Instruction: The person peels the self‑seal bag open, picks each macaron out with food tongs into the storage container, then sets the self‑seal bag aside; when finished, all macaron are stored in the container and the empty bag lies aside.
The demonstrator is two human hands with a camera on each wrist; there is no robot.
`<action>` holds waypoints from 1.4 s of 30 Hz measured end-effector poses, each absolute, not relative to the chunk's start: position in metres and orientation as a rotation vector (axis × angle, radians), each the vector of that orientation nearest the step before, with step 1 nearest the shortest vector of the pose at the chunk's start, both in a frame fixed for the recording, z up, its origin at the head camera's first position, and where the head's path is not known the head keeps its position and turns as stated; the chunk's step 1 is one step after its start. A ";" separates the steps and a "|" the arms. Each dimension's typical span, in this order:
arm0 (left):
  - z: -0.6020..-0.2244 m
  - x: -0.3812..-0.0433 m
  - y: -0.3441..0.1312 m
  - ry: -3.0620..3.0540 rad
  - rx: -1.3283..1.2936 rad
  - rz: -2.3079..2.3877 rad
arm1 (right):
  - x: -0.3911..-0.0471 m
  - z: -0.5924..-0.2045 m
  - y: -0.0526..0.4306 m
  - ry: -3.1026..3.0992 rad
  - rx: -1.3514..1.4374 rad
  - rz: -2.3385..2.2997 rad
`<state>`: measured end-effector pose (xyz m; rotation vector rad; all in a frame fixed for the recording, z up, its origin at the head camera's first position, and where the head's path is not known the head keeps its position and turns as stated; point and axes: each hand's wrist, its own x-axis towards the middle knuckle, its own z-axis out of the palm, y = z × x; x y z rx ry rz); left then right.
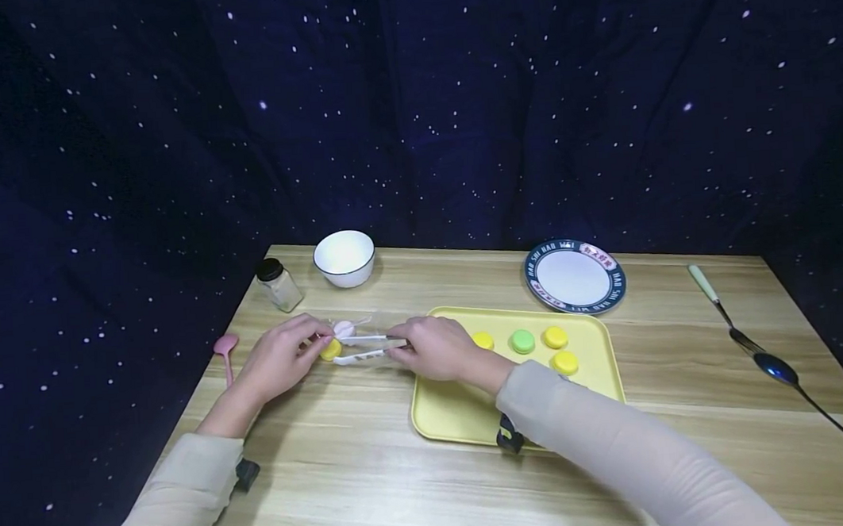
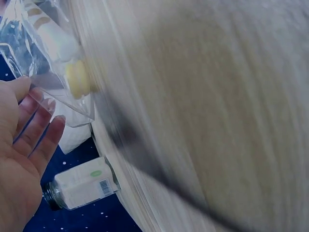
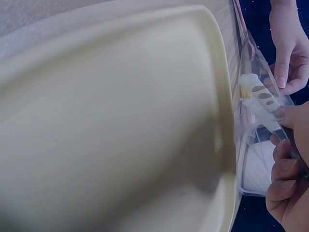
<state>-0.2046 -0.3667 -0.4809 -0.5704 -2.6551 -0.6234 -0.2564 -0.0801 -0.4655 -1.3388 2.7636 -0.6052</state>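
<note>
One clear bag (image 2: pixel 52 79) sits left of the yellow tray (image 1: pixel 458 420), its edge pinched by the left hand (image 1: pixel 283 357); the right hand (image 1: pixel 436 347) grips white tongs (image 1: pixel 365 356) reaching inside, near a yellow disc (image 1: pixel 331 349). Pulling the bag taut should spare the tongs its loose folds, the likeliest obstacle. Beyond the tray's far left corner stand a jar (image 1: pixel 282 290) and bowl (image 1: pixel 347 278); behind the tray, a plate (image 1: pixel 572 279).
</note>
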 end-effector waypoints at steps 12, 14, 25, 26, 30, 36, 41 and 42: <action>-0.483 -0.205 -0.370 -2.700 -0.345 -0.623 | -0.256 -0.467 -0.082 2.773 -1.333 -0.571; -0.484 -0.205 -0.373 -2.701 -0.221 -0.622 | -0.256 -0.467 -0.082 2.767 -1.331 -0.574; -0.493 -0.207 -0.396 -2.942 0.271 -0.975 | -0.256 -0.466 -0.083 2.738 -1.305 -0.631; -0.493 -0.207 -0.397 -2.941 0.282 -1.091 | -0.257 -0.467 -0.083 2.736 -1.302 -0.637; -0.496 -0.209 -0.398 -2.862 0.354 -1.514 | -0.258 -0.468 -0.084 2.731 -1.304 -0.640; -0.500 -0.210 -0.397 -2.840 0.390 -1.605 | -0.260 -0.470 -0.086 2.729 -1.302 -0.647; -0.498 -0.208 -0.397 -2.853 0.361 -1.574 | -0.262 -0.468 -0.082 2.691 -1.296 -0.668; -0.498 -0.208 -0.396 -2.853 0.368 -1.577 | -0.262 -0.468 -0.082 2.690 -1.291 -0.667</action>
